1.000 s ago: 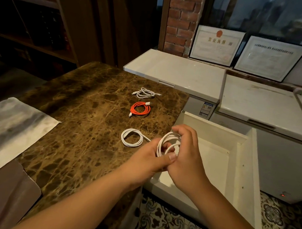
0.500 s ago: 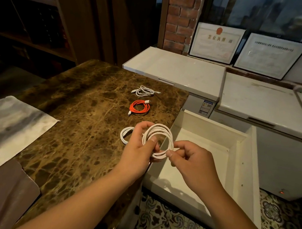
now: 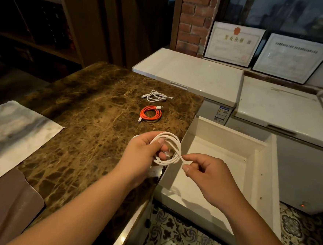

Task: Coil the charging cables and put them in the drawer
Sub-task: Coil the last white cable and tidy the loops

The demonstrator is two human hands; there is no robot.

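A white cable coil [image 3: 172, 140] hangs in the air over the table's right edge. My left hand [image 3: 145, 155] grips its left side with thumb and fingers. My right hand [image 3: 206, 175] pinches the cable's loose end at the coil's lower right. An orange coiled cable [image 3: 150, 113] lies on the brown marble table [image 3: 90, 117], and another white coiled cable [image 3: 155, 96] lies just beyond it. A further white coil on the table is almost wholly hidden behind my left hand. The open white drawer [image 3: 226, 134] sits to the right, below my right hand, with nothing visible inside.
A grey-white cloth [image 3: 12, 136] and a brown mat [image 3: 4, 203] cover the table's left side. White chest freezers [image 3: 190, 74] stand behind the table and drawer, with two framed certificates [image 3: 233, 43] leaning on the wall. Patterned floor tiles show below.
My hands were clasped together around the coil; they have separated. My left hand keeps the coil while my right hand has drawn the loose end out to the right.
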